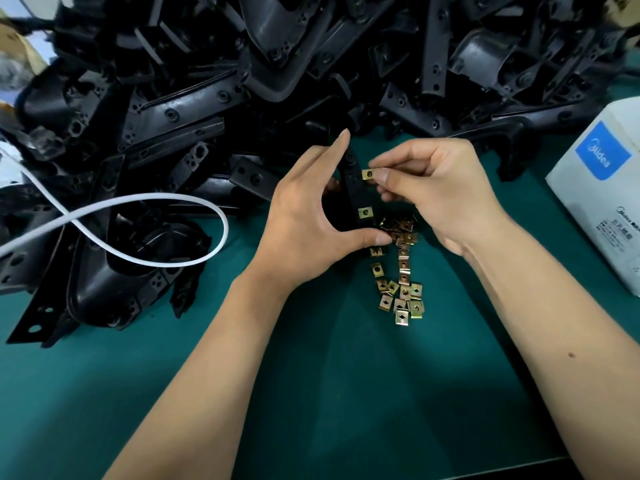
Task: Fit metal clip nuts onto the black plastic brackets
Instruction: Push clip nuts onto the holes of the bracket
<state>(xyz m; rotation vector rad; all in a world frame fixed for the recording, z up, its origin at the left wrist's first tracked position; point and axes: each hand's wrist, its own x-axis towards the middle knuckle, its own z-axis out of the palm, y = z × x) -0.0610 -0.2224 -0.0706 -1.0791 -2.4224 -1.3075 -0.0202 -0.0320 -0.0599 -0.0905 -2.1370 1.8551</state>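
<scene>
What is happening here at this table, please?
A person is fitting metal clip nuts onto black plastic brackets. The left hand holds one bracket upright; one clip nut already sits on its edge. The right hand pinches a second clip nut at the bracket's edge. Loose clip nuts lie on the green mat.

Both forearms are bare from the frame's lower edge up to the fingers (382,174): no sleeves, gloves, watch, rings or bands show. The left hand (304,223) and the right hand (440,188) have short, plain, unpainted nails. A small dark mole sits on the right forearm (540,327), well behind the fingers.
</scene>
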